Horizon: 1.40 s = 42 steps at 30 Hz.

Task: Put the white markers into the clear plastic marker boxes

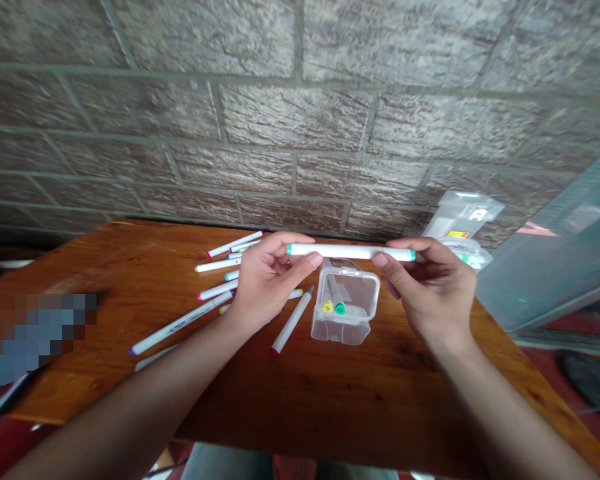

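A white marker (347, 251) with turquoise ends is held level above the table, one end in each hand. My left hand (275, 273) pinches its left part between thumb and fingers. At the other end, my right hand (430, 280) grips it with the thumb in front. Below the marker lies a clear plastic case (343, 327), its lid open. Inside it are a yellow-ended marker (328, 307) and a green-ended marker (340, 308). Left of the case rests a red-ended marker (291, 325). Part of the loose markers is hidden behind my left hand.
Several white markers with coloured ends, among them a purple-ended marker (180, 325), lie on the left of the wooden table (330, 400). Another clear container (463, 220) stands at the back right. A brick wall (280, 120) runs behind, and a pixelated patch covers the left edge.
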Available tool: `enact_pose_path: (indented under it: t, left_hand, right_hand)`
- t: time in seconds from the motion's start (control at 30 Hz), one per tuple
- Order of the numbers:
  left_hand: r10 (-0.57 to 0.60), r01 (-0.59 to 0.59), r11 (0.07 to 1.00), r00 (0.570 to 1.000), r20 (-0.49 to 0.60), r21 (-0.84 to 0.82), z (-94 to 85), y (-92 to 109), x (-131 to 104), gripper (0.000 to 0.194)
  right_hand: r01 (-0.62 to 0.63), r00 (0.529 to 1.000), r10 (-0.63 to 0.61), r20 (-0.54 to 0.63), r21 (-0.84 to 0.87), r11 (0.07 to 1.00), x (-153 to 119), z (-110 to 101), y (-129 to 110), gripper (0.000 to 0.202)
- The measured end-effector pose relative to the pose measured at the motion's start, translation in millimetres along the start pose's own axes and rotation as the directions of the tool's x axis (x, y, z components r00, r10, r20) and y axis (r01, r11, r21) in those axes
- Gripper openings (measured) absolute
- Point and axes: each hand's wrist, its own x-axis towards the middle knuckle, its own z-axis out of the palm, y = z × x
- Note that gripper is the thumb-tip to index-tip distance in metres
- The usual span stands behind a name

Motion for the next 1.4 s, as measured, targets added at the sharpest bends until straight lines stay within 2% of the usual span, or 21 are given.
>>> enact_pose_path:
  t: [0.2,0.4,0.7,1.03,1.4]
  left_hand:
    - [-0.020,0.019,0.999,1.000,-0.023,-0.034,-0.2,-0.6,1.0,0.025]
    - [-0.067,0.067,0.995,0.998,-0.001,-0.073,-2.2,2.5,-1.4,0.025]
    - [-0.010,0.010,1.000,1.000,-0.029,0.019,-0.8,4.0,-1.4,0.020]
    - [-0.072,0.073,0.997,0.997,-0.034,0.007,-1.8,5.6,-1.6,0.025]
    - [-0.067,0.067,0.998,0.997,-0.024,0.003,-0.6,6.9,-2.0,0.024]
  right_hand:
    - [-0.033,0.999,0.034,0.020,-0.069,0.997,-2.0,-1.7,0.2,0.022]
    - [-0.078,0.996,0.078,0.037,0.001,0.997,-1.5,-3.8,1.4,0.023]
    - [-0.060,0.997,0.059,0.045,0.014,0.998,-1.6,-2.3,2.2,0.019]
    - [-0.090,0.992,0.089,0.085,0.015,0.996,-3.6,-3.1,2.7,0.021]
    - [-0.099,0.994,0.100,0.049,-0.021,0.995,-2.5,-1.4,2.2,0.027]
